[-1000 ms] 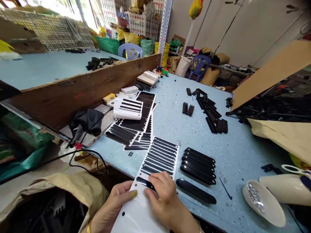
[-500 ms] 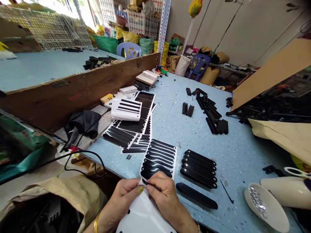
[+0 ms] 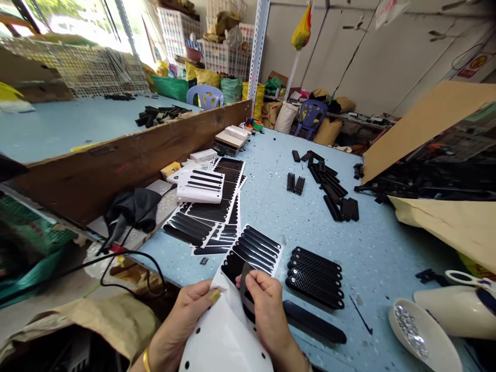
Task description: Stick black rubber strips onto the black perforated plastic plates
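My left hand (image 3: 188, 312) grips the edge of a white backing sheet (image 3: 220, 338), whose near part is bent down towards me and has small dark holes. Several glossy black adhesive strips (image 3: 258, 248) lie in a row on the sheet's far part, on the table. Pinched in my right hand (image 3: 269, 310) is one black adhesive strip (image 3: 245, 287), lifted and curving above the sheet; its lower end is partly hidden by the hand. Just right of that hand lies a long smooth black plastic piece (image 3: 315, 323). Beyond it is a row of black textured handles (image 3: 314, 276).
More strip sheets (image 3: 189, 225) overlap at the left, beside a wooden divider (image 3: 127, 160). Black plastic parts (image 3: 329, 181) lie scattered farther back. A cream bowl of small shiny pieces (image 3: 411, 330) sits at the right. An open sack (image 3: 112, 320) stands at lower left.
My right hand has moved slightly right and away from my left, raising the black strip off the sheet. My left hand still grips the backing. The camera view has tilted slightly up.
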`<action>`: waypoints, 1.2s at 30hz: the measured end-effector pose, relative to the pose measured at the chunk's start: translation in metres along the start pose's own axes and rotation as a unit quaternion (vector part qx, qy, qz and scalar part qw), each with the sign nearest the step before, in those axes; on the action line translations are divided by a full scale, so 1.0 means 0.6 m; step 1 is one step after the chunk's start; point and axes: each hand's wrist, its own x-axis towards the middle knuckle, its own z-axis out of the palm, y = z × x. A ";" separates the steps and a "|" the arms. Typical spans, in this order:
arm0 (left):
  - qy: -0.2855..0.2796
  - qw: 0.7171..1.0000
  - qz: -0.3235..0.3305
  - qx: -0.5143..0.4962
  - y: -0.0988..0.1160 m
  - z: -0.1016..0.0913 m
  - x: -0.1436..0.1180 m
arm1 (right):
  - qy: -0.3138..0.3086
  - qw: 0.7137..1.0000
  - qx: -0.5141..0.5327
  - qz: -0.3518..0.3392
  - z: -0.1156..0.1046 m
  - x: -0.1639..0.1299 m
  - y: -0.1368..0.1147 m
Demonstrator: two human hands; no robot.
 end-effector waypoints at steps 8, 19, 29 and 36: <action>0.035 0.976 0.103 0.191 0.031 -0.021 0.027 | 0.187 0.965 0.108 -0.148 -0.096 0.020 -0.104; 0.141 0.818 0.301 0.470 0.032 0.052 0.025 | 0.102 0.915 -0.296 -0.253 -0.196 -0.095 -0.072; -0.118 0.974 -0.034 0.193 -0.015 0.186 0.054 | 0.150 0.808 -0.410 -0.396 -0.206 -0.118 -0.032; -0.114 0.956 0.005 0.269 -0.018 0.185 0.102 | 0.182 0.819 -0.383 -0.385 -0.250 -0.115 -0.048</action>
